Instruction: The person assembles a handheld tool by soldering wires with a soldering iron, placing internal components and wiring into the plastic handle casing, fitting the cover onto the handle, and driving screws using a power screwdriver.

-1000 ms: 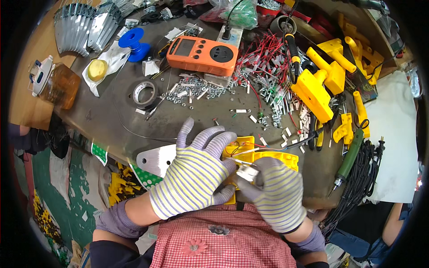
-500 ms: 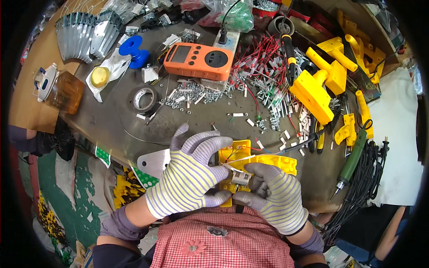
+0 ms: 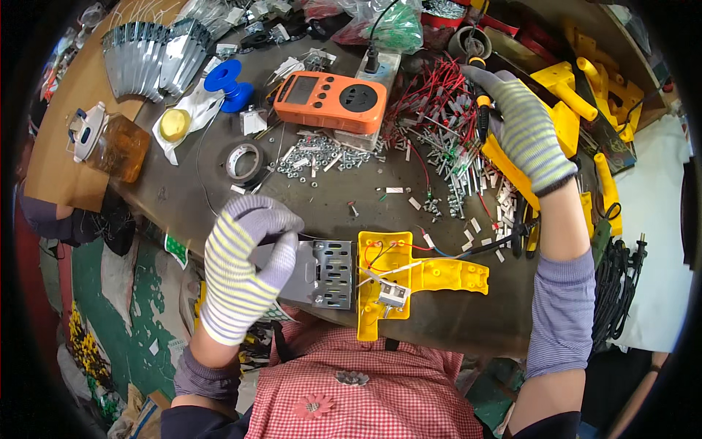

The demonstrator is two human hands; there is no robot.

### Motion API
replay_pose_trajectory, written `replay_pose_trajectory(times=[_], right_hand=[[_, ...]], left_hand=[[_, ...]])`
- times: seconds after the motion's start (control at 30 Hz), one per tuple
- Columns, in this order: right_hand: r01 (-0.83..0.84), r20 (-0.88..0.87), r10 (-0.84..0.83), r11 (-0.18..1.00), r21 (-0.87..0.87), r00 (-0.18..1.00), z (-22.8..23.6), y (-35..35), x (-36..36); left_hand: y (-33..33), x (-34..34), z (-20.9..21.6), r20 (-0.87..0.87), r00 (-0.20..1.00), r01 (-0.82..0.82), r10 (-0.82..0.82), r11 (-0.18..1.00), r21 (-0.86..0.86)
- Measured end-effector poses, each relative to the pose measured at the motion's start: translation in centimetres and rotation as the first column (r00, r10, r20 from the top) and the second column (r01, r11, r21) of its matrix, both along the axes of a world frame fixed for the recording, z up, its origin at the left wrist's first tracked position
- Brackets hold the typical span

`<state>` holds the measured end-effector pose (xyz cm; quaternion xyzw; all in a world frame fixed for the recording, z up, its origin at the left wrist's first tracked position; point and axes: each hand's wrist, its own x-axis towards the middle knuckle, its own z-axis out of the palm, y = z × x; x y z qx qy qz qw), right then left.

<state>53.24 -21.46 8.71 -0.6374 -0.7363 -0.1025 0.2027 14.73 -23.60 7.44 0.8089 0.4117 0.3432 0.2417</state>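
My left hand, in a striped glove, hovers over the left part of a grey metal plate with a slotted bracket. Its thumb and fingertips come together; whatever lies between them is hidden. At the upper right, my gloved right hand has its fingers around a black-and-yellow screwdriver that hangs upright. In front of me an open yellow plastic housing lies against the bracket's right side. Inside it are thin wires and a small metal switch-like part, tilted, with a white strip across it.
An orange meter, a black tape roll and a blue spool stand farther back. Loose nuts and screws surround them. Red-wired parts pile up near yellow housings. A jar stands left.
My right hand has left the small metal part and reached up right to the screwdriver. My left hand has moved left off the housing, uncovering the slotted bracket.
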Motion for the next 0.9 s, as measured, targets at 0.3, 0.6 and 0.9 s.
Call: replay_pose_trajectory(times=[0.3, 0.6, 0.9], right_hand=[[0.125, -0.582, 0.177, 0.889, 0.441, 0.793, 2.3, -4.5, -2.1], [0.399, -0.969, 0.246, 0.888, 0.227, 0.004, 0.3, -16.8, -4.3], [0.557, -0.979, 0.068, 0.829, -0.053, -0.195, -2.5, -16.7, -9.9]], left_hand=[[2.9, -1.2, -0.6, -0.261, 0.927, 0.265, -0.269, 0.963, -0.052], [0.3, 1.3, 0.6, -0.008, 0.952, 0.306, -0.306, 0.952, -0.024], [0.4, 2.8, -1.3, 0.051, 0.896, 0.444, -0.442, 0.890, -0.101]])
